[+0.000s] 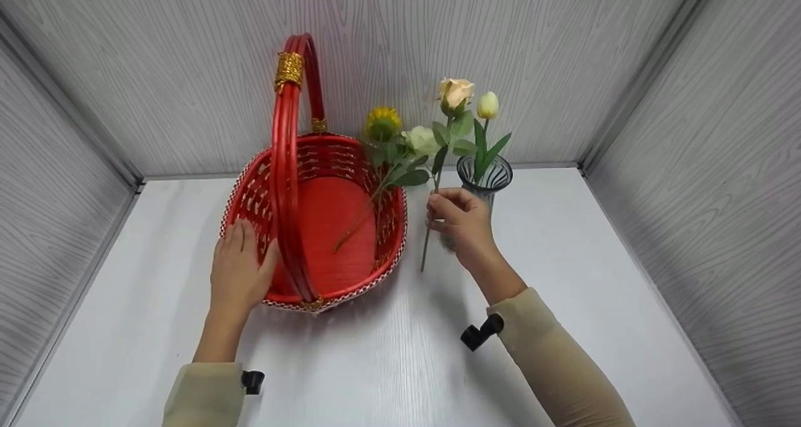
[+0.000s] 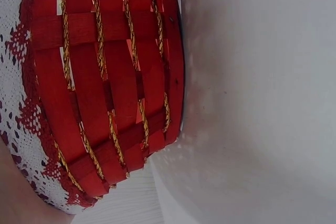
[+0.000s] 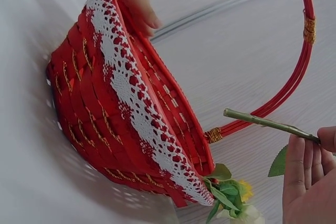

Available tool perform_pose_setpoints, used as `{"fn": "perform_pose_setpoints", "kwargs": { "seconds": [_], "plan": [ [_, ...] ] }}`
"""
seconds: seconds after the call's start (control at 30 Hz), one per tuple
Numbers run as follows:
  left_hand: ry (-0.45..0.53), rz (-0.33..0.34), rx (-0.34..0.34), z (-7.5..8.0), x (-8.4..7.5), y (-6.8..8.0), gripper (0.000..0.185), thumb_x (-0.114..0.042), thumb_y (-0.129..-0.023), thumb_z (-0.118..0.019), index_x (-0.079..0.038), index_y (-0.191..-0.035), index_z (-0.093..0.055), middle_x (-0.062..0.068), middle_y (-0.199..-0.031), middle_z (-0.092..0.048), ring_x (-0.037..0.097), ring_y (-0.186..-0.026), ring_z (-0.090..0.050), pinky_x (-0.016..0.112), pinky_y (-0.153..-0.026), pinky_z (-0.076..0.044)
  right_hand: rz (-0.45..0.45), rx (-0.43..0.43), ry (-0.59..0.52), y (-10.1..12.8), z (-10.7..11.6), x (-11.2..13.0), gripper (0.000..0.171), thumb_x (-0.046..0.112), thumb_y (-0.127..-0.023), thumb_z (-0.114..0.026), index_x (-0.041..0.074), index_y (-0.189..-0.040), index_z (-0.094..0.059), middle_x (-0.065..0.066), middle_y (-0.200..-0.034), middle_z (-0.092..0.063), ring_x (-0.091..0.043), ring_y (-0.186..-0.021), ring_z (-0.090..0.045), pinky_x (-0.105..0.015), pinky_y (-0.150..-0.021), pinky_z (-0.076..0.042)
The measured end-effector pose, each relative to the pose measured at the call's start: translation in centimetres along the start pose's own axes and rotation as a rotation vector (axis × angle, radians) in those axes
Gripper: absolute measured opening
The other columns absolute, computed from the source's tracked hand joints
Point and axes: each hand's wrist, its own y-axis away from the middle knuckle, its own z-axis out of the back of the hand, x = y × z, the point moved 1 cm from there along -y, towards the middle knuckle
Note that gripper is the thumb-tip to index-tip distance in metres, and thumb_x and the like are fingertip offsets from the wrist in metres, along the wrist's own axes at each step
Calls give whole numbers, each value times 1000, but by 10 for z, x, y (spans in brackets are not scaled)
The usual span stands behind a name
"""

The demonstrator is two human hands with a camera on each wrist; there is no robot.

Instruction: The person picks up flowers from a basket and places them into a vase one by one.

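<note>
My left hand (image 1: 236, 264) rests with straight fingers on the left rim of a red woven basket (image 1: 328, 205), its thumb toward the inside. White and red lace trims that rim (image 2: 21, 87). To the right of the basket, my right hand (image 1: 462, 223) pinches the stem of a peach rose (image 1: 456, 94) between thumb and fingers, bloom up. The cut lower end of its stem (image 3: 257, 120) points past the fingers in the right wrist view. Inside the basket lean a yellow flower (image 1: 383, 124) and a white rose (image 1: 422, 140), their blooms above the right rim.
Behind my right hand stands a grey glass vase (image 1: 502, 175) with a pale yellow tulip (image 1: 488, 105). A tall red handle (image 1: 286, 164) with gold binding arches over the basket. Grey wood-patterned panels (image 1: 532, 51) enclose the white table (image 1: 563, 258) at the back and sides.
</note>
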Motion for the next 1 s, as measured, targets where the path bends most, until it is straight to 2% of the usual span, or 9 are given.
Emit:
{"fn": "perform_pose_setpoints", "kwargs": {
  "seconds": [0.3,0.63,0.8,1.0],
  "plan": [
    [-1,-10,-8,0,0,-2,78,-49,-104,-34,12,-151,-24,33,-158,-24,48,-149,-17,61,-120,-12,-4,-34,32,-1,16,9,14,10,-91,-72,3,-101,-66,-7,-85,-68,-19,-73,-67,-32,-69,-61],
    [-3,-8,-17,1,3,1,75,-45,-105,-36,13,-151,-24,33,-158,-24,49,-148,-17,62,-120,-13,32,-46,44,-5,33,18,17,9,-92,-71,2,-107,-66,-6,-90,-68,-16,-78,-67,-30,-70,-60],
    [-4,-14,-21,0,3,0,75,-45,-104,-36,13,-151,-25,33,-157,-24,49,-148,-17,61,-120,-13,25,-68,65,-9,42,23,14,11,-92,-71,5,-104,-66,-5,-91,-67,-17,-80,-66,-29,-70,-59],
    [-9,-13,-2,-1,2,0,77,-47,-105,-33,13,-151,-24,33,-158,-23,49,-149,-16,61,-121,-12,73,-68,63,-12,51,36,17,14,-93,-71,4,-105,-66,-6,-92,-67,-19,-81,-67,-30,-71,-59]
  ]
}}
